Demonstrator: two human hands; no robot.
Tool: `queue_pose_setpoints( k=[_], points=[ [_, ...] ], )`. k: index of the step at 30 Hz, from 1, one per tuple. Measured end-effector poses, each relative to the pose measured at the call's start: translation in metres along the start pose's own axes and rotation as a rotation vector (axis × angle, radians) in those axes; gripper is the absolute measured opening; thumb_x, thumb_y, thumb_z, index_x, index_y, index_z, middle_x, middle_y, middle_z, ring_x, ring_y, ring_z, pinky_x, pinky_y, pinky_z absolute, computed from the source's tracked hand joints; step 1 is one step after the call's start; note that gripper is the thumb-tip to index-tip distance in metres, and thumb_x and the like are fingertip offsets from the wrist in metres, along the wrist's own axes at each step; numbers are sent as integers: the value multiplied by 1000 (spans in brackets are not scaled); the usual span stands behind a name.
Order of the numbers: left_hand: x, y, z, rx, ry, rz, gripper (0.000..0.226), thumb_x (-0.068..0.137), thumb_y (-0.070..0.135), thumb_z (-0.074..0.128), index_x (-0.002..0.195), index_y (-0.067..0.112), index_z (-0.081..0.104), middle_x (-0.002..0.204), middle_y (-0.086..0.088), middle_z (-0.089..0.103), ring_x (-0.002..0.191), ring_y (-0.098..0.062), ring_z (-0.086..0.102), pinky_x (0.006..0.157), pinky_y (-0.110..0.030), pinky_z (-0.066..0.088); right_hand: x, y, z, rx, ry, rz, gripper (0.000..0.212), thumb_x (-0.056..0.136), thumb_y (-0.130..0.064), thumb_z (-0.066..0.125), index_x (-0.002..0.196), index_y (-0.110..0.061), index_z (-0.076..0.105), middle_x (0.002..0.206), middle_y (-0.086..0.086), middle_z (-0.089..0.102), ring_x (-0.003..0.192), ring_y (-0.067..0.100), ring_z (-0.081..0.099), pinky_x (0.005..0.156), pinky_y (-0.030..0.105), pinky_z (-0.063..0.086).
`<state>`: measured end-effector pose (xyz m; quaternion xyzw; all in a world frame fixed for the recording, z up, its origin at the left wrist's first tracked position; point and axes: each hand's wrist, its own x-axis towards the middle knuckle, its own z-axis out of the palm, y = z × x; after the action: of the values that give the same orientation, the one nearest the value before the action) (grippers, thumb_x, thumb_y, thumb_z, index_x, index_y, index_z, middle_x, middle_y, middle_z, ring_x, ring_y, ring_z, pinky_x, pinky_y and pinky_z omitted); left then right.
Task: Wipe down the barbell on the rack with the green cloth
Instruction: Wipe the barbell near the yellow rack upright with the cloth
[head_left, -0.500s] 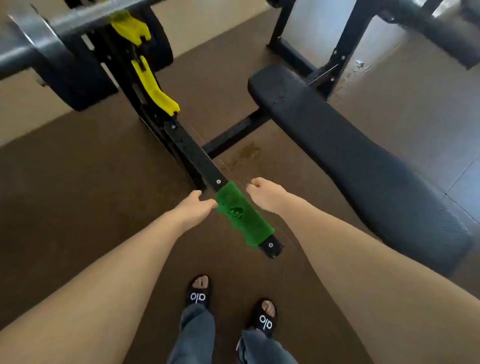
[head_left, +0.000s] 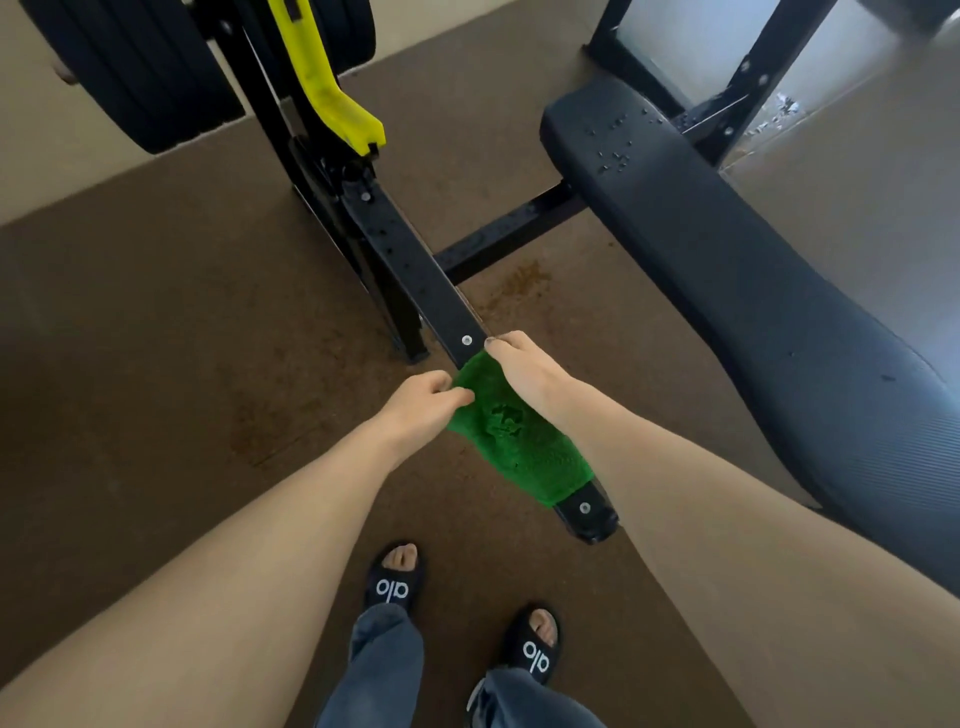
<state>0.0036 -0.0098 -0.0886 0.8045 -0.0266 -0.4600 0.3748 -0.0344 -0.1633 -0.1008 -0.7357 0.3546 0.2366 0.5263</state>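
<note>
A green cloth (head_left: 519, 447) lies draped over the near end of a black rack base beam (head_left: 415, 270) that runs toward my feet. My left hand (head_left: 423, 402) pinches the cloth's left edge. My right hand (head_left: 524, 366) grips the cloth's far right corner, fingers curled over it beside a bolt on the beam. The barbell shaft is out of frame; only black weight plates (head_left: 135, 73) show at the top left.
A yellow bar catch (head_left: 332, 88) hangs on the rack upright above the beam. A black padded bench (head_left: 753, 280) stretches along the right, joined to the rack by a cross bar (head_left: 509, 234). Brown mat floor (head_left: 156, 338) surrounds it; my sandalled feet (head_left: 395, 582) stand below.
The view has dropped and moved closer, losing the barbell shaft. My right hand has moved left onto the cloth's far corner; my left hand now grips its left edge more tightly.
</note>
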Motion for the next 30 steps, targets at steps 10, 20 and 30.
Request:
queue_pose_setpoints(
  k=[10, 20, 30],
  points=[
    [-47, 23, -30, 116, 5, 110, 30, 100, 30, 59, 79, 13, 43, 76, -6, 47, 70, -22, 47, 67, -35, 36, -54, -16, -39, -746, 123, -421, 47, 103, -42, 47, 62, -20, 47, 81, -5, 46, 89, 22, 48, 78, 40, 46],
    [-186, 70, -160, 589, 253, 244, 27, 101, 55, 47, 91, 31, 56, 76, 1, 67, 64, -19, 67, 57, -35, 51, -145, -166, -29, -496, 14, -532, 47, 100, -39, 59, 63, -13, 44, 56, 5, 46, 51, 19, 47, 52, 28, 33],
    [-303, 61, -329, 726, 734, 396, 31, 103, 52, 42, 91, 25, 51, 65, 2, 60, 52, -15, 58, 47, -32, 48, -230, -344, 54, -594, 167, -1070, 43, 100, -48, 54, 66, -26, 39, 50, -5, 44, 45, 17, 47, 45, 35, 33]
  ],
)
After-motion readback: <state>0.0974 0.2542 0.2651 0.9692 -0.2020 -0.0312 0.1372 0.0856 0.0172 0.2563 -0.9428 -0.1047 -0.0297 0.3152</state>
